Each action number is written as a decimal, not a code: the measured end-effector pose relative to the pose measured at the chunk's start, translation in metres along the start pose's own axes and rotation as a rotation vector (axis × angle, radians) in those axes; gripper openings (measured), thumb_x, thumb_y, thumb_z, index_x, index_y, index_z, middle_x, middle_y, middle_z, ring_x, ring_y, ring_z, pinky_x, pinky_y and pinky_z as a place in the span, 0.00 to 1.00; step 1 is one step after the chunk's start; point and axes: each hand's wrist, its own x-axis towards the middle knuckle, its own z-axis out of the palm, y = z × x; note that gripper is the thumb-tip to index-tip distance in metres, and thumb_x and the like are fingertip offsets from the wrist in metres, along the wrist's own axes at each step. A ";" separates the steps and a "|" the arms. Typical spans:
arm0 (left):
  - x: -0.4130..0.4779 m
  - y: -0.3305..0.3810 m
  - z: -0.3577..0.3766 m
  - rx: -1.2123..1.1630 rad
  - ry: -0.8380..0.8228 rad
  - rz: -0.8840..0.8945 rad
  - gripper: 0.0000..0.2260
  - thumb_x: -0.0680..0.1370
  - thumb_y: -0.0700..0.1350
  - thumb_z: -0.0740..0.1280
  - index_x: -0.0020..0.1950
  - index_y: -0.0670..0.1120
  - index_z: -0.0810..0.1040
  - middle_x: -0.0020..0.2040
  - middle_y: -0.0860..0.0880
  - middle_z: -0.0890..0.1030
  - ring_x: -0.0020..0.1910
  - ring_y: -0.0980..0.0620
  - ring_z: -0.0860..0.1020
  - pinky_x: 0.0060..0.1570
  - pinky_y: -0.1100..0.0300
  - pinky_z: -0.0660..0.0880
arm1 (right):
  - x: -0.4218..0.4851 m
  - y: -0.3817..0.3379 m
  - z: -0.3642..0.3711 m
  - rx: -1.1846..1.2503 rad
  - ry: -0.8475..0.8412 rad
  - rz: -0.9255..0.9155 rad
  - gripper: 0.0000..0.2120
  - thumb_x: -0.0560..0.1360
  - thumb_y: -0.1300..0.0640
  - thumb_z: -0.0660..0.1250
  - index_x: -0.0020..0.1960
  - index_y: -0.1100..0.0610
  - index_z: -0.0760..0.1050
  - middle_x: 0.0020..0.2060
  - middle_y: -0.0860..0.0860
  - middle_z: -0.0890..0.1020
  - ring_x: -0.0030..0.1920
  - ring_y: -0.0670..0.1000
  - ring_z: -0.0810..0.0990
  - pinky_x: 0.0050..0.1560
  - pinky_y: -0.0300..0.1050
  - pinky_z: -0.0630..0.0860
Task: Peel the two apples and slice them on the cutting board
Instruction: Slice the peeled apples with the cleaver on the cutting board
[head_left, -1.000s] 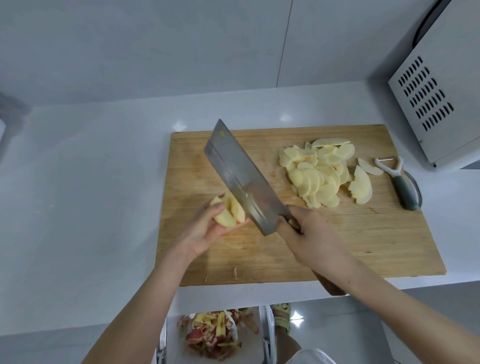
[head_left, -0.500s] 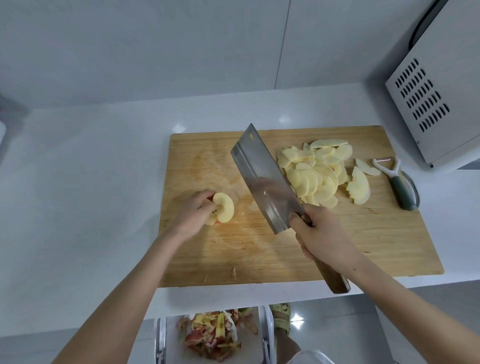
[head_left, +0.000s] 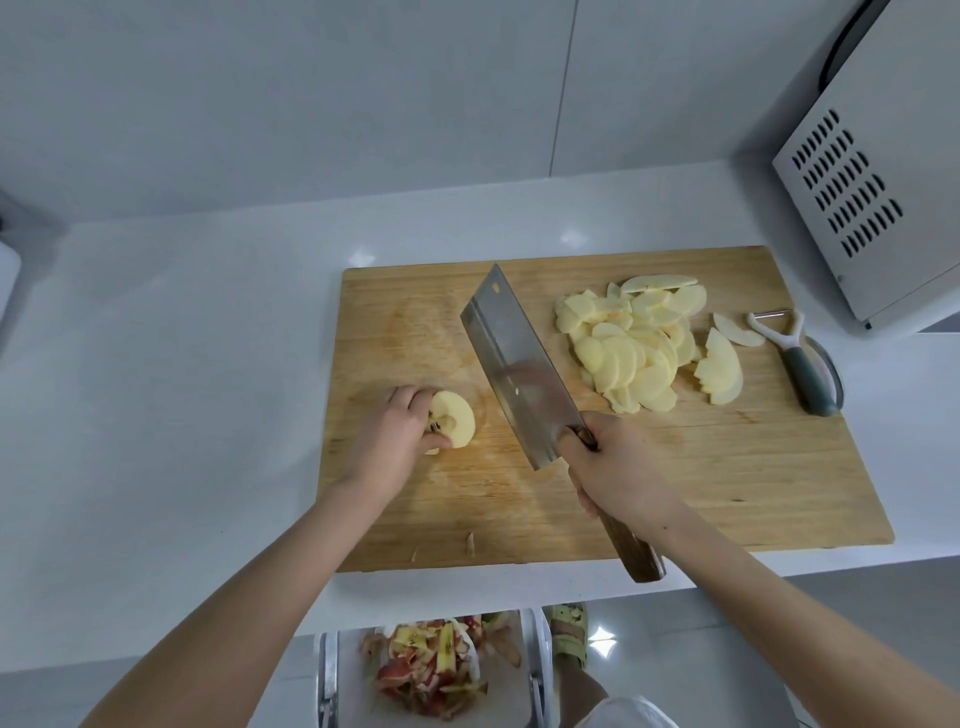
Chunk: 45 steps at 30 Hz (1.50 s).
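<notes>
Gripping a peeled apple piece (head_left: 453, 418) near the left end of the cutting board (head_left: 727, 493), the left hand (head_left: 389, 441) had its fingers curled over the top and its thumb tucked under the lower edge. The pale cut face, with the dark core showing, was turned to the right, toward the cleaver (head_left: 519, 364). The right hand (head_left: 618, 467) was wrapped tightly round the cleaver's wooden handle, whose end stuck out below the wrist past the board's near edge. The broad blade pointed away toward the wall with its flat side tilted up to the camera, just beside the apple piece but apart from it. Whether its edge met the wood could not be told. On the right half of the board lay a heap of apple slices (head_left: 634, 343), with a smaller fan of slices (head_left: 719, 374) close beside it. A peeler (head_left: 800, 364) with a dark green handle rested at the board's right edge. The board sat on a white counter (head_left: 182, 364), with a white microwave (head_left: 883, 182) at the far right. Below the counter's front edge stood a bin (head_left: 327, 675) holding red and yellow peelings.
</notes>
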 end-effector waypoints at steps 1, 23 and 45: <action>0.000 -0.001 0.000 0.003 -0.014 0.011 0.28 0.69 0.47 0.75 0.65 0.35 0.74 0.62 0.38 0.77 0.62 0.39 0.74 0.58 0.48 0.74 | 0.001 -0.001 0.002 0.017 0.002 0.002 0.12 0.78 0.61 0.58 0.35 0.59 0.66 0.22 0.53 0.71 0.18 0.48 0.69 0.22 0.39 0.68; -0.025 -0.017 -0.008 -0.092 0.142 0.238 0.19 0.57 0.27 0.77 0.42 0.40 0.77 0.37 0.44 0.81 0.33 0.43 0.79 0.26 0.60 0.72 | 0.012 -0.017 0.039 0.096 -0.040 -0.016 0.12 0.78 0.60 0.56 0.36 0.56 0.67 0.24 0.54 0.71 0.19 0.47 0.71 0.22 0.38 0.68; -0.151 0.028 -0.007 -0.416 -0.627 -0.142 0.15 0.76 0.47 0.70 0.61 0.45 0.76 0.58 0.51 0.79 0.53 0.57 0.77 0.53 0.65 0.74 | -0.010 -0.005 0.013 0.014 -0.135 -0.159 0.13 0.78 0.59 0.59 0.35 0.57 0.67 0.24 0.56 0.72 0.19 0.50 0.72 0.24 0.44 0.71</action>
